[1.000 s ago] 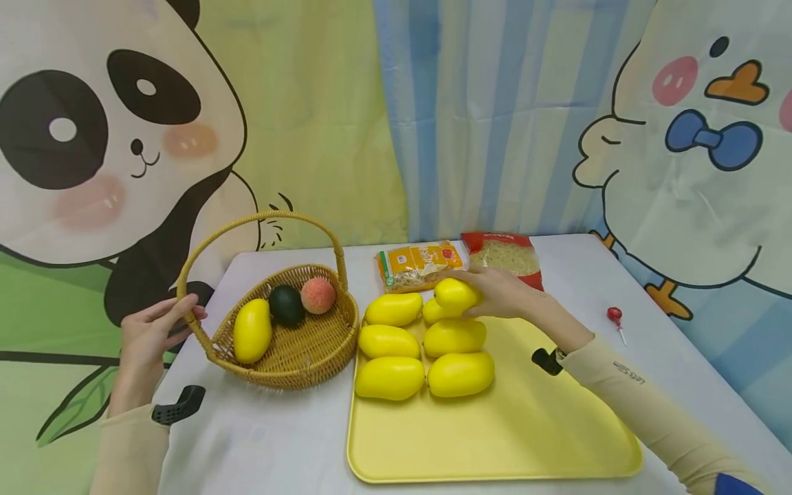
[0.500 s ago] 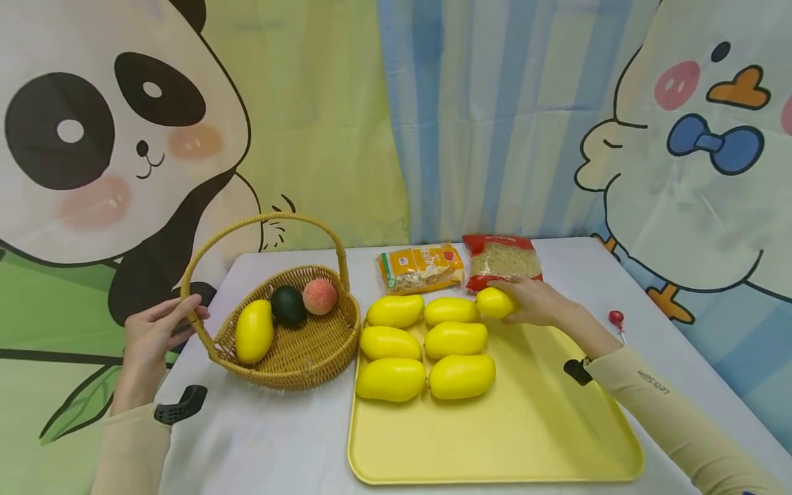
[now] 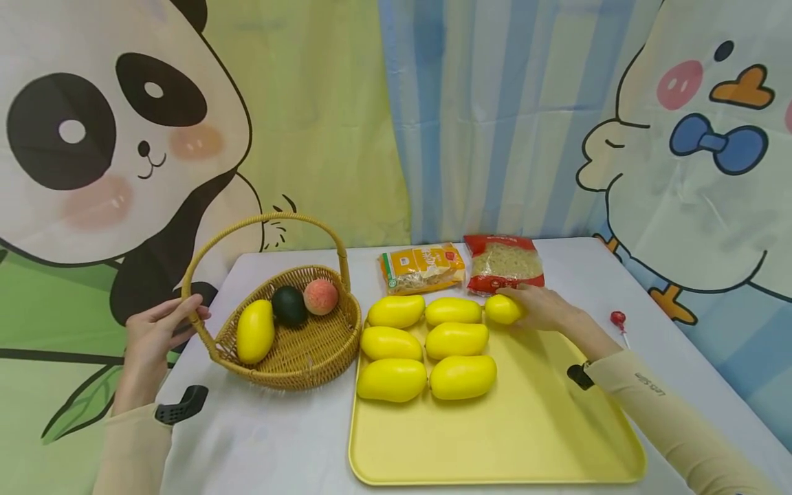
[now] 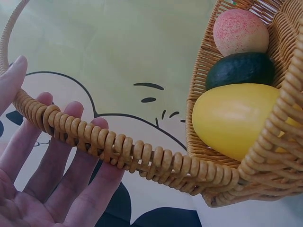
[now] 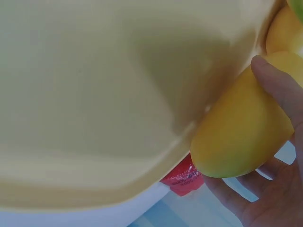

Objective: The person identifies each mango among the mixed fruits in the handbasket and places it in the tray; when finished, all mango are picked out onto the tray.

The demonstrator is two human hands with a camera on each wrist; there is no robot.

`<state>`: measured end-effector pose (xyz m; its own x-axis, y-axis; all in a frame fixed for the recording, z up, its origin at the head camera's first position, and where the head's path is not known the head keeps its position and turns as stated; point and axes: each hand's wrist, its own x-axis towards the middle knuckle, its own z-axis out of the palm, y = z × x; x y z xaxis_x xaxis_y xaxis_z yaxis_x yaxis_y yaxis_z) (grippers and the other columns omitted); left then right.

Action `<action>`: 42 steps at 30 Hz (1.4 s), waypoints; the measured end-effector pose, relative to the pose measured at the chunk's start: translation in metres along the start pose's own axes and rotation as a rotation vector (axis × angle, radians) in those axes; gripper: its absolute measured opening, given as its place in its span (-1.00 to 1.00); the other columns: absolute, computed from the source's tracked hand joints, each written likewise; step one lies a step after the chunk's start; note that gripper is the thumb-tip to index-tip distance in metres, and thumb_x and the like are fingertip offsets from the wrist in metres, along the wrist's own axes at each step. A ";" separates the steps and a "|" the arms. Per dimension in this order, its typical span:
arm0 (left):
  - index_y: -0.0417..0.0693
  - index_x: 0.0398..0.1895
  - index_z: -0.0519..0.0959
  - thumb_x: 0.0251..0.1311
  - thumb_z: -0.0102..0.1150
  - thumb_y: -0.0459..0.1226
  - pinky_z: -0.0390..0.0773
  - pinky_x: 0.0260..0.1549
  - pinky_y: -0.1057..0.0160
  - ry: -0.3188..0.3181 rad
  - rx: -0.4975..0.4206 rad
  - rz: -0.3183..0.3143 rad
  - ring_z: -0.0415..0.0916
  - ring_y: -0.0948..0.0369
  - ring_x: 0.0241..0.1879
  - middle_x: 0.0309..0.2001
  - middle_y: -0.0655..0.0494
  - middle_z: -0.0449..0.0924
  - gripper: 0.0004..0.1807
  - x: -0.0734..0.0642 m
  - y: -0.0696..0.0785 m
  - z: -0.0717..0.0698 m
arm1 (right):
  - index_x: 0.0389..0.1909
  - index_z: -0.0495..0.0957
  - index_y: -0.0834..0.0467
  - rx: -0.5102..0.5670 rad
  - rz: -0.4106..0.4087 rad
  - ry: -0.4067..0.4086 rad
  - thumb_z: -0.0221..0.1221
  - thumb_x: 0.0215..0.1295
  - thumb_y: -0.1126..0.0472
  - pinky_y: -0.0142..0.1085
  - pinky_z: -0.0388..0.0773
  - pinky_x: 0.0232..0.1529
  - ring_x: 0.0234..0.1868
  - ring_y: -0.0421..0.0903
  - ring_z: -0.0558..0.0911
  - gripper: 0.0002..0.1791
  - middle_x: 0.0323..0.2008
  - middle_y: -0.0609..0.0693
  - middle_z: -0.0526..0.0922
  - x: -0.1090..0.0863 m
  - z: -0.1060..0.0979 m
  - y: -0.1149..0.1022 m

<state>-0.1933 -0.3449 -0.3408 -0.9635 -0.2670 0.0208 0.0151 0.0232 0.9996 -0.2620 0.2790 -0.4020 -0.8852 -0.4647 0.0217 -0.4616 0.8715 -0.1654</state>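
My left hand [image 3: 155, 337] holds the handle [image 4: 113, 142] of a wicker basket [image 3: 309, 375] at its left side, thumb on one side and fingers on the other. Inside the basket lie a yellow mango [image 3: 255, 331], a dark green avocado-like fruit [image 3: 289, 306] and a peach [image 3: 320, 297]. At the back edge of a yellow tray [image 3: 495, 440], my right hand [image 3: 544, 309] grips another mango [image 5: 241, 123] between thumb and fingers. This mango is right of the back mango [image 3: 454, 311] in the second column. Several mangoes [image 3: 392, 379] lie in two columns on the tray's left part.
Behind the tray lie an orange noodle packet [image 3: 423, 268] and a red-edged packet [image 3: 504, 265]. A red lollipop [image 3: 617, 318] lies on the white table at right. A printed curtain [image 3: 322, 124] hangs behind the table.
My right hand has carried its mango rightwards from above the second column and lowered it to the tray's back edge. The left hand stays on the basket handle.
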 end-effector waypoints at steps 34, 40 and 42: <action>0.02 -0.27 0.72 0.10 0.35 -0.09 0.61 -0.40 0.50 -0.016 -0.012 0.014 0.65 0.39 -0.41 -0.49 0.26 0.71 -0.79 -0.001 -0.002 -0.002 | 0.25 0.41 0.17 0.006 0.007 -0.036 0.45 -0.02 -0.02 0.17 0.50 -0.05 -0.06 0.20 0.55 -0.20 0.01 0.26 0.55 0.003 0.005 -0.002; 0.03 -0.29 0.72 0.10 0.35 -0.09 0.60 -0.42 0.50 -0.013 -0.011 0.008 0.65 0.39 -0.41 -0.50 0.26 0.72 -0.81 0.000 -0.002 -0.001 | 0.27 0.39 0.23 0.006 -0.025 -0.039 0.41 0.02 -0.04 0.15 0.48 0.02 0.02 0.22 0.54 -0.19 0.08 0.27 0.55 0.008 -0.002 -0.010; 0.04 -0.29 0.73 0.10 0.36 -0.10 0.60 -0.42 0.50 -0.011 -0.014 0.005 0.65 0.38 -0.41 -0.50 0.26 0.71 -0.81 0.001 -0.002 -0.002 | 0.28 0.38 0.23 0.014 -0.023 -0.045 0.39 0.04 -0.05 0.14 0.47 0.05 0.04 0.22 0.53 -0.19 0.09 0.26 0.56 0.011 -0.007 -0.017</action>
<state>-0.1936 -0.3466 -0.3431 -0.9662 -0.2564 0.0256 0.0236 0.0106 0.9997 -0.2645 0.2603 -0.3925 -0.8707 -0.4915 -0.0188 -0.4807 0.8584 -0.1791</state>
